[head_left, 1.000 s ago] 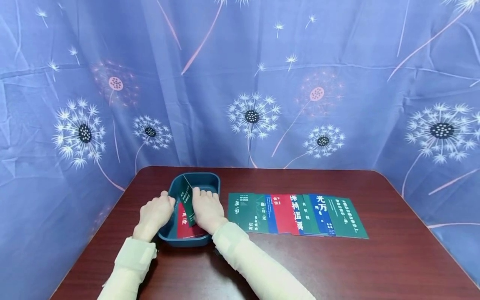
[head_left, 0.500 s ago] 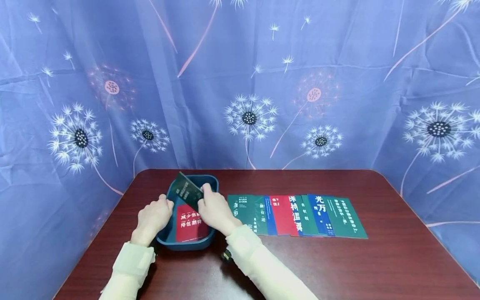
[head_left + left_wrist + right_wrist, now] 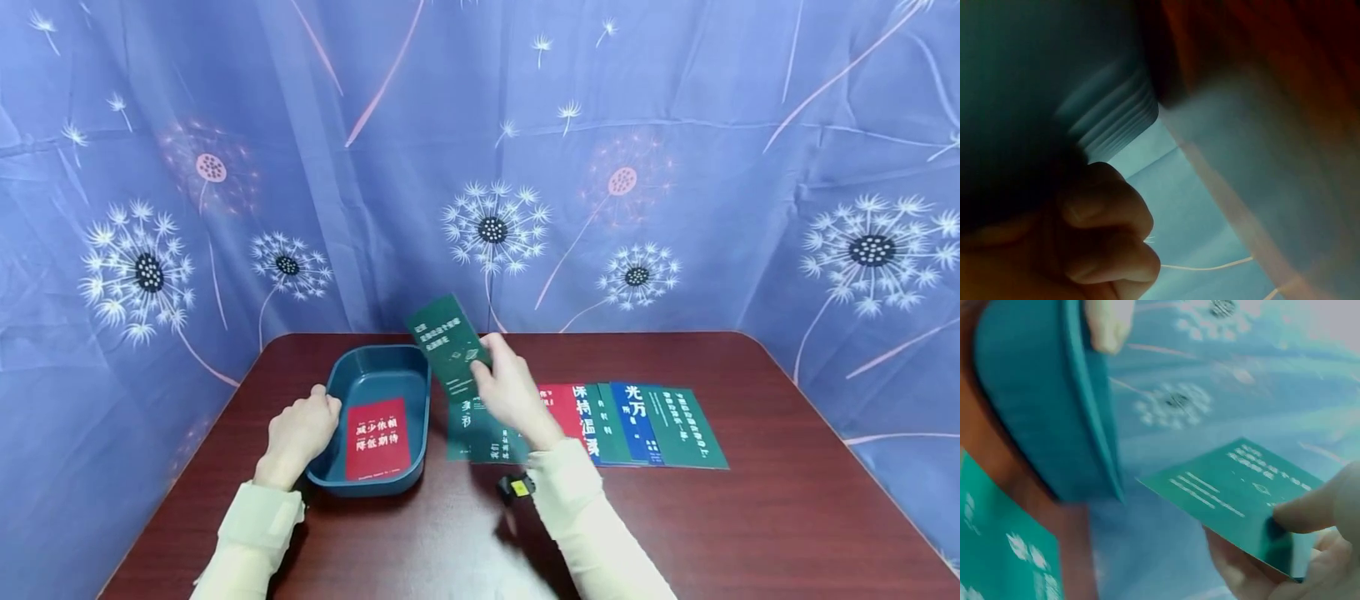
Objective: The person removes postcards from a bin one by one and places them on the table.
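A green card [image 3: 446, 329] with white print is pinched between thumb and fingers of my right hand [image 3: 517, 390], raised just right of the tub. The right wrist view shows the thumb on the printed face of this card [image 3: 1210, 494] and fingers beneath. My left hand [image 3: 300, 435] grips the left rim of a dark blue-green tub [image 3: 367, 489]. Curled fingers of that hand [image 3: 1110, 231] appear against the tub's outer wall in the dark left wrist view. Inside the tub lies a red card [image 3: 378, 458] with white characters, face up.
To the tub's right, an overlapping row of green, blue and red cards [image 3: 690, 429] lies on the brown table [image 3: 787, 517]. The right hand and its card hide part of the row's left end. Behind the table hangs a blue dandelion-print curtain [image 3: 405, 217].
My right hand has lifted the green card out of the tub and carried it up and to the right, uncovering the red card. My left hand stays on the rim.
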Motion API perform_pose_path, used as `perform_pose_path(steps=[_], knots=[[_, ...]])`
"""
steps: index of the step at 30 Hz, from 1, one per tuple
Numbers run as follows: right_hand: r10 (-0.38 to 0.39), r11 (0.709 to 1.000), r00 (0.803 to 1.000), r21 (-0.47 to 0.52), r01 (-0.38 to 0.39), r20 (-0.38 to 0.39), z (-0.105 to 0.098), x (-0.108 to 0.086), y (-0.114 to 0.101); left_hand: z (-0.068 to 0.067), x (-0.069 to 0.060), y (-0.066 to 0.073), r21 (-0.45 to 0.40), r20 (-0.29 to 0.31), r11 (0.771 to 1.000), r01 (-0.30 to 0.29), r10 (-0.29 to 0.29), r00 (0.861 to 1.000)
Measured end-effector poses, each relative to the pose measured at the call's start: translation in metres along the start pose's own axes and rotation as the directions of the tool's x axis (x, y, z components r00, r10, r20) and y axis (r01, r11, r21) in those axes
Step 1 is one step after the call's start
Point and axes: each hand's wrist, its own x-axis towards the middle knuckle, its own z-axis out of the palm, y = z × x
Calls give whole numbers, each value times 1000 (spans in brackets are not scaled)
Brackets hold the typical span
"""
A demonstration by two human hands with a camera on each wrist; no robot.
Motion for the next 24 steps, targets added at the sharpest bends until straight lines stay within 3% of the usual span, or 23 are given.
perform_pose_path(steps=[8, 19, 24], knots=[[124, 991, 990, 46, -128, 70, -63, -5, 25, 0, 1, 0, 3, -4, 1000, 0, 0, 1000], [245, 963, 969, 102, -247, 35, -128, -18, 80, -3, -1, 1, -1, -17, 1000, -15, 15, 1000], [285, 948, 958, 143, -286, 26, -151, -27, 96, -2, -1, 1, -3, -18, 1000, -16, 16, 1000]])
